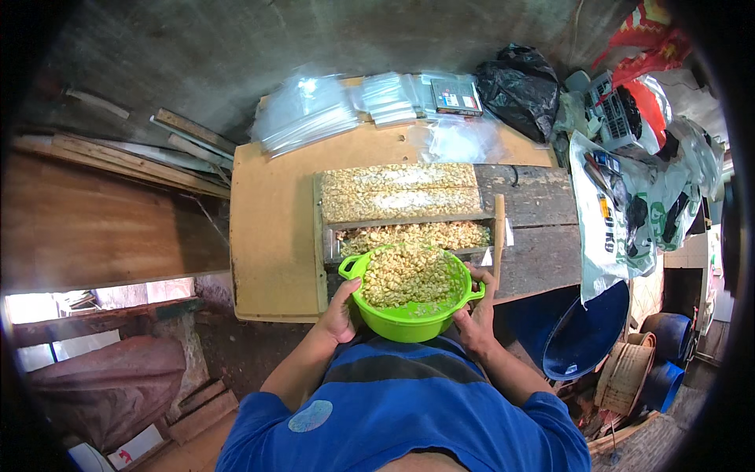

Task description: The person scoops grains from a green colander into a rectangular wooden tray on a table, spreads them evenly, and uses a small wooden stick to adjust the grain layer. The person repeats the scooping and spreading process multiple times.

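Note:
A green plastic basin with two side handles is tilted towards a wooden mould and holds pale, lumpy food pieces. My left hand grips the basin's left side below its handle. At the right handle, my right hand holds the basin with the thumb on its side. Beyond the rim, similar pieces lie in a long slot of the mould. Behind that slot are two pressed slabs of the same food under a shiny clear covering. A wooden stick rests across the mould's right end.
Stacks of clear plastic bags, a dark box and a black plastic bag lie along the table's back. A white plastic bag with tools on it covers the right edge. A large blue tub stands at the lower right.

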### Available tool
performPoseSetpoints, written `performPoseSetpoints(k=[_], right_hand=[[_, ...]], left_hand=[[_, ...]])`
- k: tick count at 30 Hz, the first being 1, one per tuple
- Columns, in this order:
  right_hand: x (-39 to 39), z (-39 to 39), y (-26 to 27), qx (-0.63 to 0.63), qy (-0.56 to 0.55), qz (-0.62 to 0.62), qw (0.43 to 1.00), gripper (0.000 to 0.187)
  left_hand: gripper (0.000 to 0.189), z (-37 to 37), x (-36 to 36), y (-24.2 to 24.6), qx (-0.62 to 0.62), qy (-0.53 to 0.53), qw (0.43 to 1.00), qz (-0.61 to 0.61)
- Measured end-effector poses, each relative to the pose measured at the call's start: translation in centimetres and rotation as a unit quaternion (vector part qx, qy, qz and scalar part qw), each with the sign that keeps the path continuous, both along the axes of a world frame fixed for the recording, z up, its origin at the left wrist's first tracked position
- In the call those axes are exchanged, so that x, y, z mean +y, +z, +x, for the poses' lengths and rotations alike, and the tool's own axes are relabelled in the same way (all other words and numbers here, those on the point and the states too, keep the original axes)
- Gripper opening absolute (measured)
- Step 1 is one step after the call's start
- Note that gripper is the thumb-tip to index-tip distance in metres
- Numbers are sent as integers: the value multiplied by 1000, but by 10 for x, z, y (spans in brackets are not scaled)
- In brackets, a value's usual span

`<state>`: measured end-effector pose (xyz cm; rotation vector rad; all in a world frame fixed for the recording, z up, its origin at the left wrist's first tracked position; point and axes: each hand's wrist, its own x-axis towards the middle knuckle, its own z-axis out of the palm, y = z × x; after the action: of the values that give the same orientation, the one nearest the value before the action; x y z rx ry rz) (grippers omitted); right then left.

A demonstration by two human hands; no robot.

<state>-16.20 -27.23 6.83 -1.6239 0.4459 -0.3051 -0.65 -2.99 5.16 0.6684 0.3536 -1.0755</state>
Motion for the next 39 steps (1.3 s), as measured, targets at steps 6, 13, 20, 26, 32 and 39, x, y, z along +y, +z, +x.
performPoseSetpoints(k=[6,13,20,26,32,39], right_hand=[[10,22,18,-17,39,-90,995,90],[72,82,50,14,106,58,993,47],[166,131,-6,193,178,166,951,65],[215,139,-16,219,286,223,906,56],[245,149,4,331,262,425,800,56],[227,156,23,385,188,545,721,46]], left_hand=[[64,-7,48,-2,-65,23,997,39],[58,-19,91,16,-257,55,962,79],[80,-36,135,12,-301,54,933,190],[94,-46,163,13,-277,109,932,207],[88,-50,174,13,-279,122,931,200],[79,-47,182,-7,-219,188,951,113]])
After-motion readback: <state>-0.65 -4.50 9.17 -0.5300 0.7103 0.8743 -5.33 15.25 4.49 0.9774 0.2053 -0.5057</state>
